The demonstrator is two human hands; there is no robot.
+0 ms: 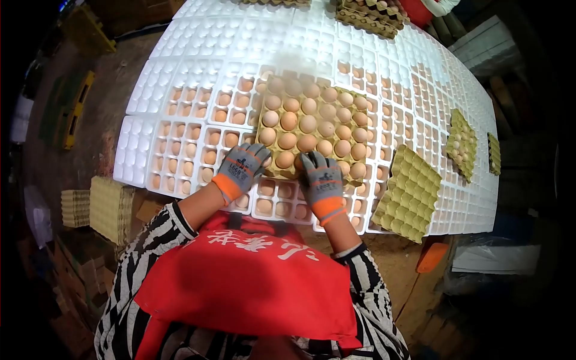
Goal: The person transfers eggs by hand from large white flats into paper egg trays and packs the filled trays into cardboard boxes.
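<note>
A yellowish pulp egg tray point(364, 133) full of brown eggs point(307, 123) lies over white foam trays in front of me. My left hand point(243, 168), in a grey and orange glove, is at its front left corner, with curled fingers around an egg point(267, 161). Along the front edge, my right hand point(322, 182) is closed, its fingertips on another egg point(298, 162) that they partly hide. Below the hands, eggs sit in the cells of a white foam tray point(254, 206).
White foam trays point(139, 96) cover the table, many holding eggs. A bare pulp tray point(409, 193) lies to the right, beyond it a tray with several eggs point(462, 146). Stacked egg trays point(372, 17) stand at the back, near a person in red point(417, 11). More pulp trays point(109, 207) are stacked at left.
</note>
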